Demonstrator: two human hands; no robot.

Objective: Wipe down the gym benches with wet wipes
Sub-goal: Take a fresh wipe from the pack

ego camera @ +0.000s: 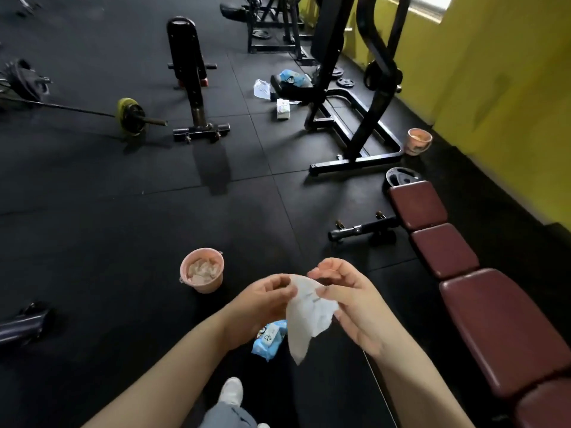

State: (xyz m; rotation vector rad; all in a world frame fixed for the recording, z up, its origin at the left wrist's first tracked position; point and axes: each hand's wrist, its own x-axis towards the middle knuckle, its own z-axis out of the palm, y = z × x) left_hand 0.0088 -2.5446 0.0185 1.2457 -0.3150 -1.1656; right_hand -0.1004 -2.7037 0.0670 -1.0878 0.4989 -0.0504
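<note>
Wet wipe [309, 316]: hangs between my hands, being spread so it covers more pad.
Left hand [265, 301]: pinches the wipe's top edge.
Right hand [349, 301]: pinches the opposite edge, other fingers loose.
Maroon bench [500, 322]: just right of me, unwiped by this sheet.
Wipe pack [268, 339]: on the floor below, within reach.
Pink bucket [202, 270]: nearby for spent wipes, I judge.

No legible text anywhere.
</note>
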